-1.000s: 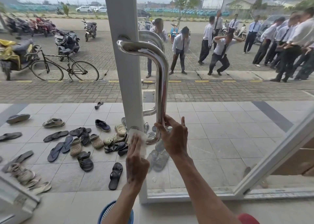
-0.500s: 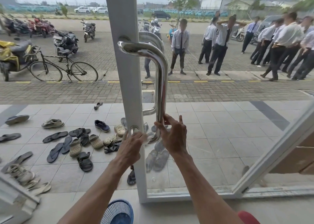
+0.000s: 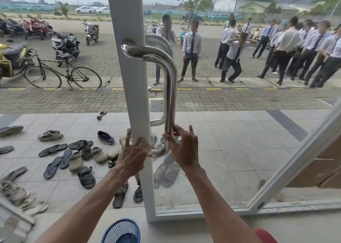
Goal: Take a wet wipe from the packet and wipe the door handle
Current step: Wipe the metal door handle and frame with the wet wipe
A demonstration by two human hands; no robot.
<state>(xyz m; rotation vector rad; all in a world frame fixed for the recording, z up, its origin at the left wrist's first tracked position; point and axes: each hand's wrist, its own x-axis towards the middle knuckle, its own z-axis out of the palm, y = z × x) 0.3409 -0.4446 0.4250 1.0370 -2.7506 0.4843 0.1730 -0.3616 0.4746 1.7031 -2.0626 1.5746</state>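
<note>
Door handle [image 3: 170, 88] is a rigid polished steel tube fixed to the door frame [image 3: 129, 77], probably slick when wet, so best wiped by wrapping round the bar. Right hand [image 3: 184, 147] pinches the bar low down. Left hand [image 3: 133, 155] covers the bottom mount with fingers bent; wipe not visible, can't tell what it grips.

Polished chrome door handle [image 3: 170, 95], upright tubular bar, bent ends fixed to white door stile [image 3: 127, 77].
</note>
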